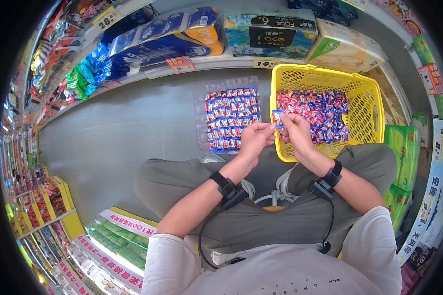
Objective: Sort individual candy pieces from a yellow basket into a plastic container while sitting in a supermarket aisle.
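Observation:
Between my two hands, at the near left rim of the yellow basket, is a small blue and red wrapped candy. My right hand pinches it from the right. My left hand is closed, its fingertips meeting the candy's lower end; whether it grips anything is too small to tell. Many wrapped candies lie loose in the basket. Left of the basket, a clear plastic tray holds similar candies laid out in rows, with bare tray along its left side.
Shelves with tissue packs and blue packages run along the back. Green packs stand to the right. Grey floor stretches left toward snack shelves. My crossed legs lie just below the tray and basket.

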Demonstrator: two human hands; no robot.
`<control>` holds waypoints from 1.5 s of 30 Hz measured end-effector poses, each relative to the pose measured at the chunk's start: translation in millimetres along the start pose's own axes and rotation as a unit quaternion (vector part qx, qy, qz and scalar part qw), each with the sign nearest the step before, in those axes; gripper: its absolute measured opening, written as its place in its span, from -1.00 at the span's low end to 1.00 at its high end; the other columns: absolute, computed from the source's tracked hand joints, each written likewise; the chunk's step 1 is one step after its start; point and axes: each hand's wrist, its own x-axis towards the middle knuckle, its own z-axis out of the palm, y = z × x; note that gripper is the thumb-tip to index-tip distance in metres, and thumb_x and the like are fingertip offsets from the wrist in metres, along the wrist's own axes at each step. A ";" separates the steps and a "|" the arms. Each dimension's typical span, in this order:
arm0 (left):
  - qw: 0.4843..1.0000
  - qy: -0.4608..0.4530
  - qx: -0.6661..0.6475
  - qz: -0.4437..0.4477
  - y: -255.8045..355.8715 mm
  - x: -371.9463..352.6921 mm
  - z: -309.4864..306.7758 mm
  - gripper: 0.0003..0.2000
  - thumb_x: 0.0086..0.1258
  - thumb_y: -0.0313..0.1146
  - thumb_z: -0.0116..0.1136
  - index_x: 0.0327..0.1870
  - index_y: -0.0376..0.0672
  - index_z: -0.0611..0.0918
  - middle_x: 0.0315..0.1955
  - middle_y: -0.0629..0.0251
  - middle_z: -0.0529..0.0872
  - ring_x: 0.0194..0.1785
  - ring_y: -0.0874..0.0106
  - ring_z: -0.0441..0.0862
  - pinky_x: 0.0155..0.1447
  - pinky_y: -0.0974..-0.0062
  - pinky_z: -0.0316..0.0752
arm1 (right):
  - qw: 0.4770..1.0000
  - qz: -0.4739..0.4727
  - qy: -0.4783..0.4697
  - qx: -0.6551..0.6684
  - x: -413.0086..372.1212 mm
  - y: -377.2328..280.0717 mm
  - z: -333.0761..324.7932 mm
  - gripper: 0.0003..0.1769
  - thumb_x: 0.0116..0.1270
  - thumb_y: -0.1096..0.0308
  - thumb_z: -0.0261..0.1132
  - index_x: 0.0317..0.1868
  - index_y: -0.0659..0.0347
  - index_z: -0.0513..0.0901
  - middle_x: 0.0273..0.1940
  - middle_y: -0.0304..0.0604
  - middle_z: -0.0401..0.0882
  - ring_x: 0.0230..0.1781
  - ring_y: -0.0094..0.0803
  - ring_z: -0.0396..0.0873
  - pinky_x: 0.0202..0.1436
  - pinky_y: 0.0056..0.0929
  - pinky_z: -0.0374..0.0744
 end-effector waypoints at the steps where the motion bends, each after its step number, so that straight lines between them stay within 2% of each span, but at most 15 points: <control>1: 1.000 0.000 0.001 -0.001 -2.7 0.6 1.0 -0.76 0.44 -0.26 0.28 -0.04 -0.24 0.62 -0.29 0.32 0.71 -0.26 0.55 0.65 -0.14 0.57 0.58 | 1.000 0.001 0.000 0.001 -1.1 0.0 0.6 -0.74 0.42 0.19 0.33 -0.15 0.25 0.64 -0.38 -0.35 0.57 -0.53 -0.68 0.43 -0.49 -0.64 0.38; 3: 0.999 0.007 -0.035 0.023 -6.0 0.3 3.2 -0.79 0.45 -0.31 0.26 -0.06 -0.25 0.62 -0.30 0.32 0.71 -0.28 0.56 0.65 -0.16 0.60 0.58 | 1.000 -0.006 0.005 0.017 -4.3 -0.2 2.8 -0.76 0.42 0.21 0.32 -0.15 0.24 0.63 -0.36 -0.33 0.59 -0.55 -0.68 0.42 -0.49 -0.63 0.38; 10: 0.995 0.043 -0.009 0.094 -2.2 -2.1 4.2 -0.82 0.47 -0.33 0.23 -0.08 -0.25 0.61 -0.31 0.32 0.69 -0.32 0.56 0.63 -0.21 0.57 0.59 | 0.999 0.017 -0.029 0.042 0.6 4.0 3.4 -0.79 0.44 0.23 0.29 -0.14 0.22 0.63 -0.33 -0.31 0.60 -0.54 -0.68 0.43 -0.49 -0.62 0.39; 13: 0.993 0.065 -0.072 0.068 -2.4 4.0 -3.5 -0.86 0.49 -0.36 0.19 -0.08 -0.21 0.60 -0.30 0.34 0.66 -0.32 0.55 0.62 -0.23 0.56 0.59 | 0.996 0.031 -0.025 0.080 -0.9 2.3 3.2 -0.81 0.45 0.23 0.25 -0.12 0.19 0.62 -0.32 -0.33 0.57 -0.55 -0.68 0.42 -0.48 -0.62 0.39; 15: 0.976 0.160 -0.143 0.042 -1.6 17.9 -12.7 -0.88 0.53 -0.37 0.11 -0.09 -0.23 0.59 -0.36 0.36 0.63 -0.41 0.58 0.55 -0.34 0.60 0.51 | 0.991 0.051 -0.004 0.122 1.9 3.6 0.9 -0.82 0.46 0.24 0.23 -0.09 0.16 0.60 -0.35 -0.35 0.52 -0.57 -0.68 0.38 -0.49 -0.61 0.38; 16: 0.975 0.172 -0.138 0.015 -2.7 26.8 -21.2 -0.88 0.52 -0.38 0.12 -0.02 -0.14 0.58 -0.30 0.38 0.61 -0.38 0.55 0.56 -0.26 0.54 0.58 | 0.991 0.052 -0.004 0.122 1.4 3.0 1.4 -0.82 0.46 0.24 0.23 -0.09 0.16 0.60 -0.35 -0.35 0.52 -0.57 -0.68 0.38 -0.49 -0.61 0.38; 19: 0.967 0.202 -0.151 -0.023 -1.7 52.1 -36.0 -0.85 0.52 -0.36 0.13 0.01 -0.13 0.57 -0.32 0.41 0.60 -0.40 0.56 0.53 -0.31 0.51 0.56 | 0.988 0.075 0.013 0.133 0.5 -1.0 1.6 -0.82 0.44 0.26 0.24 -0.08 0.15 0.58 -0.39 -0.37 0.47 -0.57 -0.67 0.36 -0.51 -0.61 0.36; 21: 0.963 0.222 -0.145 -0.048 -9.2 70.3 -37.6 -0.88 0.52 -0.36 0.13 -0.03 -0.11 0.60 -0.37 0.44 0.59 -0.45 0.58 0.47 -0.37 0.50 0.51 | 0.989 0.083 0.002 0.119 -1.6 -2.2 2.6 -0.82 0.41 0.27 0.26 -0.08 0.14 0.57 -0.40 -0.38 0.45 -0.57 -0.67 0.34 -0.51 -0.60 0.33; 23: 0.969 0.216 -0.106 -0.054 -28.5 95.1 -45.0 -0.91 0.47 -0.40 0.17 -0.11 -0.15 0.66 -0.43 0.43 0.61 -0.53 0.59 0.45 -0.52 0.56 0.32 | 0.989 0.084 -0.002 0.124 -2.1 -2.8 1.9 -0.83 0.40 0.27 0.26 -0.09 0.14 0.57 -0.40 -0.38 0.44 -0.57 -0.67 0.34 -0.50 -0.59 0.32; 26: 0.960 0.241 -0.114 -0.081 -34.6 111.1 -33.1 -0.92 0.42 -0.41 0.23 -0.18 -0.17 0.70 -0.46 0.41 0.63 -0.56 0.57 0.42 -0.55 0.53 0.26 | 0.988 0.091 -0.004 0.128 -0.9 -3.7 1.6 -0.83 0.39 0.27 0.27 -0.10 0.14 0.57 -0.40 -0.39 0.43 -0.57 -0.67 0.33 -0.49 -0.58 0.31; 29: 0.953 0.273 -0.096 -0.086 -56.3 135.7 -30.9 -0.91 0.40 -0.39 0.27 -0.20 -0.20 0.71 -0.46 0.38 0.67 -0.56 0.56 0.43 -0.55 0.51 0.25 | 0.986 0.101 0.005 0.130 -0.8 -6.5 0.8 -0.83 0.38 0.27 0.28 -0.11 0.14 0.58 -0.41 -0.40 0.42 -0.56 -0.67 0.32 -0.48 -0.58 0.31; 34: 0.949 0.295 -0.091 -0.058 -74.1 158.0 -33.1 -0.86 0.36 -0.41 0.32 -0.14 -0.25 0.71 -0.46 0.37 0.69 -0.48 0.57 0.50 -0.44 0.51 0.35 | 0.984 0.109 -0.003 0.142 3.1 -0.8 -2.3 -0.82 0.37 0.25 0.31 -0.12 0.13 0.59 -0.42 -0.41 0.42 -0.56 -0.67 0.34 -0.48 -0.59 0.32; 38: 0.943 0.317 -0.085 -0.055 -83.5 169.0 -39.8 -0.88 0.33 -0.44 0.34 -0.22 -0.31 0.75 -0.41 0.32 0.73 -0.40 0.51 0.57 -0.30 0.43 0.47 | 0.983 0.117 0.003 0.140 2.7 -2.2 -1.9 -0.82 0.37 0.25 0.31 -0.12 0.13 0.59 -0.44 -0.42 0.42 -0.57 -0.68 0.34 -0.48 -0.59 0.32; 41: 0.944 0.314 -0.038 -0.089 -76.1 164.7 -37.1 -0.84 0.30 -0.43 0.36 -0.17 -0.32 0.76 -0.39 0.29 0.75 -0.38 0.51 0.60 -0.29 0.43 0.48 | 0.983 0.121 0.002 0.141 3.3 -2.8 -2.1 -0.83 0.36 0.25 0.31 -0.14 0.12 0.59 -0.44 -0.43 0.42 -0.57 -0.69 0.34 -0.49 -0.60 0.32; 45: 0.945 0.316 0.006 -0.082 -72.6 161.6 -37.5 -0.82 0.26 -0.41 0.39 -0.21 -0.34 0.76 -0.36 0.24 0.77 -0.36 0.49 0.63 -0.30 0.40 0.49 | 0.984 0.121 -0.002 0.127 3.3 -0.9 -2.9 -0.84 0.36 0.25 0.31 -0.17 0.12 0.58 -0.44 -0.43 0.41 -0.58 -0.70 0.33 -0.49 -0.61 0.31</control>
